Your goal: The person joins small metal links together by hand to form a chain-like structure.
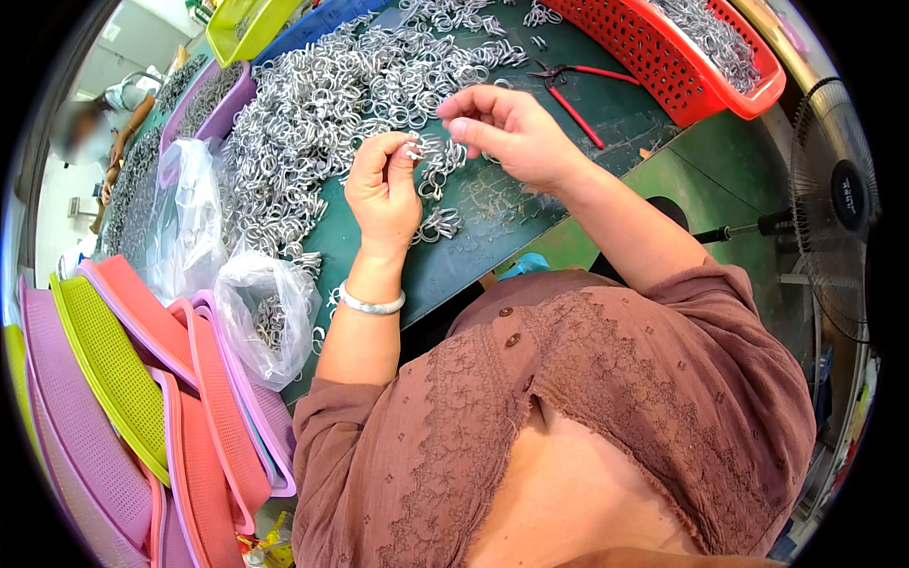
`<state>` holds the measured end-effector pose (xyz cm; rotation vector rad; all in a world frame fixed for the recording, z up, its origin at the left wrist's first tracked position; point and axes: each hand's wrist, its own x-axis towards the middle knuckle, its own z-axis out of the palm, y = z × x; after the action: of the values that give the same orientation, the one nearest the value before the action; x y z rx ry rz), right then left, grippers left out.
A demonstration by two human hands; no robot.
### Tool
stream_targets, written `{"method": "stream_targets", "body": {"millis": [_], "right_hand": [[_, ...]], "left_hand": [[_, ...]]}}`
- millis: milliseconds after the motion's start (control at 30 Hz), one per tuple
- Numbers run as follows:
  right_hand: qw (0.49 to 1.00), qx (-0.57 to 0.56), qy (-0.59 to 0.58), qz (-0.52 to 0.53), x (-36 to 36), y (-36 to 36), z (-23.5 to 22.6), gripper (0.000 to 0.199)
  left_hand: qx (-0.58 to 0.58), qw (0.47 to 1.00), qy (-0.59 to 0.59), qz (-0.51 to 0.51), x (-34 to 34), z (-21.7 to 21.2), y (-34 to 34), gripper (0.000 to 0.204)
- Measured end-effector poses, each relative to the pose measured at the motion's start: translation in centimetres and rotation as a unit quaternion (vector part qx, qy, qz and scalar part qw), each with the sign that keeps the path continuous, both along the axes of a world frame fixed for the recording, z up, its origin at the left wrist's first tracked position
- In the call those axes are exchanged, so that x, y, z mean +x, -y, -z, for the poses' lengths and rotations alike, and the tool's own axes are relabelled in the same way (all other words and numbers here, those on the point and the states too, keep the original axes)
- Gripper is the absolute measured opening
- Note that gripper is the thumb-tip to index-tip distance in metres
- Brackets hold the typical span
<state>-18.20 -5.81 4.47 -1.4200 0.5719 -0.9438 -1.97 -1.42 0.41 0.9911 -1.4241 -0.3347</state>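
Observation:
My left hand (383, 194) is closed in a pinch on a small silver metal ring (413, 147), mostly covered by the fingertips. To its right my right hand (516, 137) hovers over the table with thumb and fingers apart, and I see nothing in it. A big heap of silver metal rings (303, 114) spreads over the dark green table (492, 251) beyond and left of my hands. A small cluster of rings (438, 224) lies on the near side, beside my left wrist. Red-handled cutting pliers (587, 99) rest on the table past my right hand.
A red perforated basket (653, 57) of metal pieces stands far right. Plastic bags (270, 322) and stacked coloured baskets (118, 379) are at left, with purple (241, 90) and yellow-green (227, 38) bins behind. A fan (833, 204) stands at right. Another person (133, 99) sits far left.

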Motion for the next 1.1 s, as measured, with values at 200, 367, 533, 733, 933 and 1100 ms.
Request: {"method": "stream_targets", "body": {"millis": [200,367,533,733,933,1100], "right_hand": [[0.994,0.055,-0.060,-0.076,-0.1,0.6,1.0,0.021],[0.991,0.066,-0.038,-0.108,-0.3,1.0,1.3,0.016],[0.994,0.038,-0.037,-0.094,-0.2,1.0,1.1,0.012],[0.995,0.080,0.017,-0.057,-0.5,1.4,1.3,0.013],[0.994,0.089,0.018,-0.056,-0.6,1.2,1.3,0.015],[0.994,0.092,0.013,-0.061,-0.5,1.0,1.3,0.014]], "left_hand": [[0.069,0.983,-0.153,0.076,-0.9,-0.2,-0.3,0.006],[0.102,0.964,-0.213,0.120,-1.1,-0.4,-0.5,0.007],[0.154,0.946,-0.253,0.135,-0.7,-0.3,-0.4,0.009],[0.190,0.936,-0.265,0.134,-1.0,-1.3,-0.7,0.015],[0.150,0.964,-0.180,0.127,-1.2,-1.3,-0.7,0.018],[0.061,0.993,-0.036,0.093,-0.8,-1.1,-0.6,0.014]]}}
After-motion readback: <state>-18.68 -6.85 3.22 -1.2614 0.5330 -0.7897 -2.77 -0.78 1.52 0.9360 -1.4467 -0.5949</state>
